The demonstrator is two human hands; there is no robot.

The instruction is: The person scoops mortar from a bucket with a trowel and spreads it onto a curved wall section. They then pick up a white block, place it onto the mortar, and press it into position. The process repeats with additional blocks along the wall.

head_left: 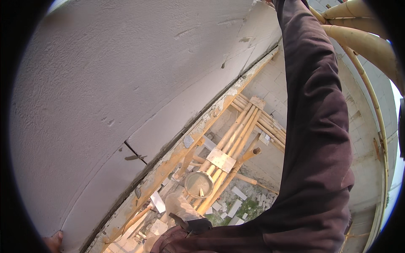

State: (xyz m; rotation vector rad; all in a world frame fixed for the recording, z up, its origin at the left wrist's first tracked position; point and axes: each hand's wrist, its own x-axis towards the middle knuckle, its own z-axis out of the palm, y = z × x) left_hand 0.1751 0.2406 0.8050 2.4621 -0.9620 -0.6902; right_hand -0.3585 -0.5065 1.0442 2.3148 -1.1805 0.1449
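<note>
My left hand (53, 243) shows only in part at the lower left, against the pale grey block wall (139, 76). A finger lies stretched on the wall's face, and I see nothing held there. My right arm, in a dark maroon sleeve, reaches up along the right side to the top of the wall. Just a sliver of my right hand (270, 2) shows at the top edge, so its fingers and anything in them are hidden. A dark, open vertical joint (136, 152) with a mortar smear parts two blocks low on the wall.
Beneath the wall runs a mortar-crusted timber beam (185, 142). Below are bamboo scaffold poles (238, 130) with a small board (221, 160), a round mortar bucket (199, 184), and broken white blocks (235, 208) on the ground. More bamboo poles (358, 36) cross at the upper right.
</note>
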